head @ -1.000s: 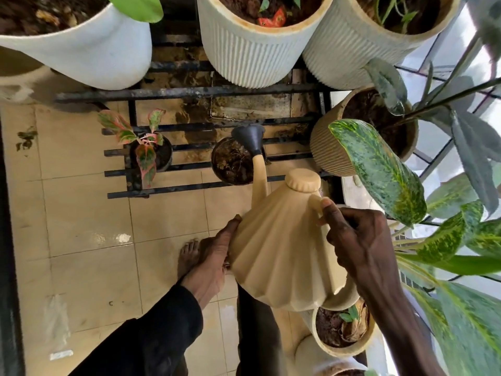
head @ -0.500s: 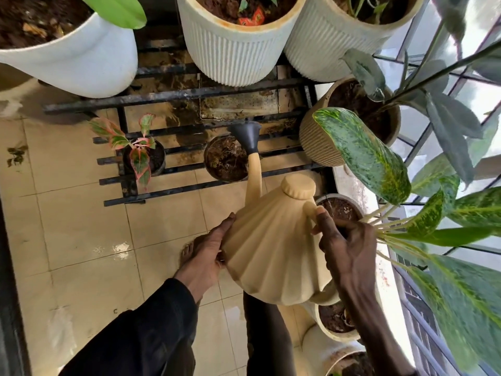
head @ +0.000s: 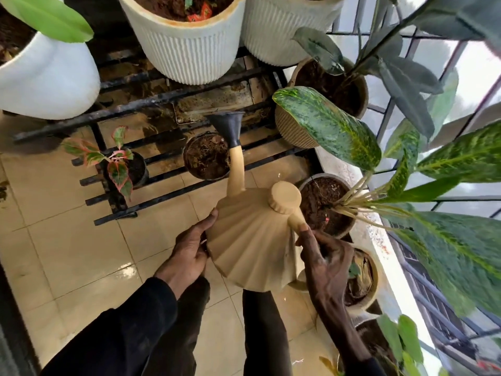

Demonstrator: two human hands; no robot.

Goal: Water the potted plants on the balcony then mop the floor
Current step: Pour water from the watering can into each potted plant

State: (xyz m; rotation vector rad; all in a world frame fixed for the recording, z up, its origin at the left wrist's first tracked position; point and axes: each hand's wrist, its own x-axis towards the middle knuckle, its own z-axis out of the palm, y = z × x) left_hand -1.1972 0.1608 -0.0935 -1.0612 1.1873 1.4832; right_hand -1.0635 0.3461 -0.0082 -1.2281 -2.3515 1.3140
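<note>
Left hand (head: 187, 256): thumb laid straight along the ribbed side of the watering can (head: 249, 245); the remaining fingers reach under the body with their tips hidden. The palm supports the can.
Right hand (head: 325, 256): fingers curled round the can's handle (head: 295, 219), just below the round cap (head: 286, 196).
Can position: held in the air over the tiled floor (head: 67, 240), tilted forward, with the spout (head: 235, 169) pointing away from the person.
Rose (head: 227, 126): black, above the far right rim of the small dark pot (head: 206, 156).
Rack (head: 162, 169): black metal bars carrying the dark pot and, to its left, a small pot with red-edged leaves (head: 119, 169).
Obstructions: a variegated leaf (head: 325, 126) overhangs the ribbed tan pot (head: 292, 131), just right of the rose.
Adjacent: a soil-filled pot (head: 325, 202) on the ledge beside the right hand.
Upper tier: smooth white pot (head: 46, 80) and white ribbed pot (head: 187, 50).
</note>
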